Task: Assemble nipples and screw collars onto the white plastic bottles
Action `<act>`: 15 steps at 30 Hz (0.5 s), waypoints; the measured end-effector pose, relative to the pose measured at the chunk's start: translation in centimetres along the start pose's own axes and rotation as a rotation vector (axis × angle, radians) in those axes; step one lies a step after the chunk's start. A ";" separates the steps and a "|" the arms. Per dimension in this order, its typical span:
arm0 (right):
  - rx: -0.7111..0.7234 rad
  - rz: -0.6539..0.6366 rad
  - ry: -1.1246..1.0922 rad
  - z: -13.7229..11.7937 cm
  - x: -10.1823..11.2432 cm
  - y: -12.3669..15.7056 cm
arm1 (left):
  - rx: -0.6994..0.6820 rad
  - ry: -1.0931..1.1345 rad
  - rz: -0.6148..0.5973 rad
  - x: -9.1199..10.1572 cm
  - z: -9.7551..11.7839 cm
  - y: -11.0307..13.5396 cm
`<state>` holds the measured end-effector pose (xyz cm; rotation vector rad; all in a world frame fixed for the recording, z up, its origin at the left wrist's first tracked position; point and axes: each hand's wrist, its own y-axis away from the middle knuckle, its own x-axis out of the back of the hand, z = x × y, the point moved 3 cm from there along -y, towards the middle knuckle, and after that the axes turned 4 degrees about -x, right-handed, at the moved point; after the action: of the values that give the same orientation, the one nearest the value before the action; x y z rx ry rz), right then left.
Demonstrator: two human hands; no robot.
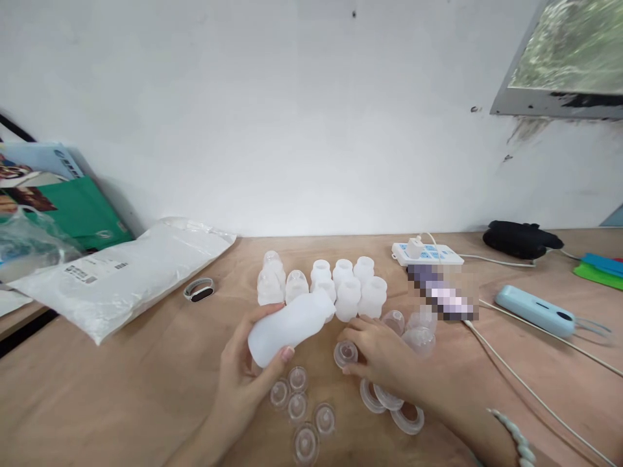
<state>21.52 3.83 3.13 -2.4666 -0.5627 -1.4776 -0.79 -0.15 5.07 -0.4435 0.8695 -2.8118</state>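
My left hand (243, 363) is wrapped round a white baby bottle (289, 327), tilted with its neck to the upper right. Just right of that neck, my right hand (374, 347) pinches a translucent bottle nipple (346, 354), which looks set in a ring. Several clear nipples (297, 407) lie on the table below the bottle. Translucent collar rings (407, 419) overlap below my right wrist. Clear domed caps (419, 338) sit beyond it, partly hidden by my arm. Several open-necked white bottles (348, 298) stand behind my hands, with capped bottles (269, 287) to their left.
On the left of the wooden table (146, 389) lie a white plastic mailer bag (146, 266) and a fitness band (199, 290). A power strip (445, 255), a blurred-out phone (442, 292), cables, a light blue device (534, 311) and a black pouch (520, 239) are on the right.
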 end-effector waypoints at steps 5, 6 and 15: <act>0.009 0.051 -0.103 0.4 -0.2 0.5 | 0.035 0.029 -0.048 -0.1 -0.3 0.1; 0.014 0.091 -0.170 0.5 0.3 0.8 | 0.042 0.035 -0.057 -0.1 -0.5 0.2; 0.379 0.476 -0.497 -0.3 3.4 3.1 | 0.274 0.223 -0.191 -1.2 -0.6 -0.2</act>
<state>24.03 1.66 6.36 -2.4148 -0.2640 -0.5272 0.13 0.56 4.46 -0.1828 0.4839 -3.1402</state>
